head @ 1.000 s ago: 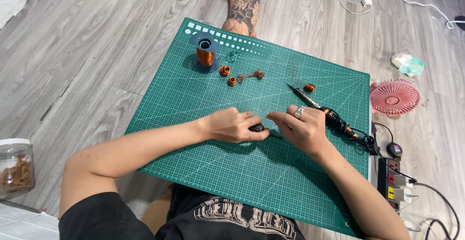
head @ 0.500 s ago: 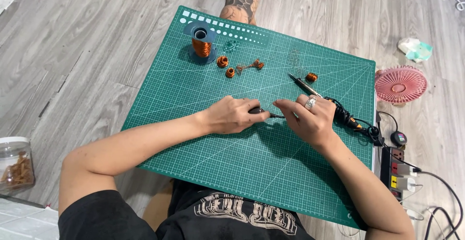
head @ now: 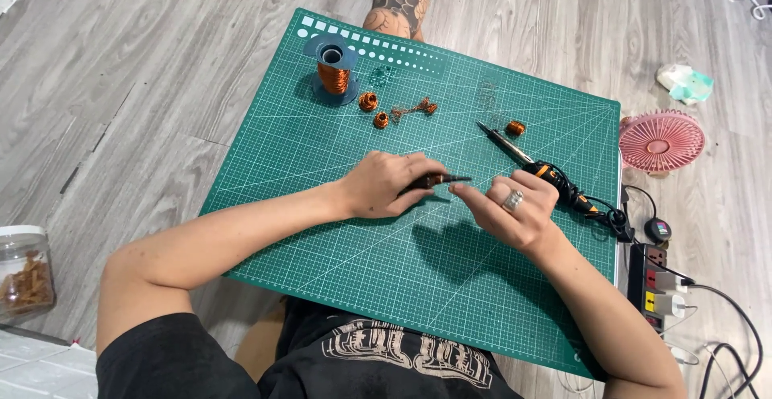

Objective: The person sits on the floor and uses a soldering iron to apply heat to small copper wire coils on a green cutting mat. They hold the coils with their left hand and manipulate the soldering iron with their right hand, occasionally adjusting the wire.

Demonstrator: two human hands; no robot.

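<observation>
On a green cutting mat, my left hand grips a small dark pointed tool whose tip points right. My right hand, with a ring on one finger, hovers just right of the tip. Its fingers are curled and the index fingertip nearly touches the tool. Whether it pinches a thin wire is too small to see. A soldering iron with an orange and black handle lies on the mat behind my right hand.
A spool of copper wire stands at the mat's far side, with small copper coils and another coil nearby. A pink fan and a power strip lie to the right. A jar stands to the left.
My hands, which were close together over the mat, have drawn slightly apart, the right one shifting to the right. The view has tilted a little.
</observation>
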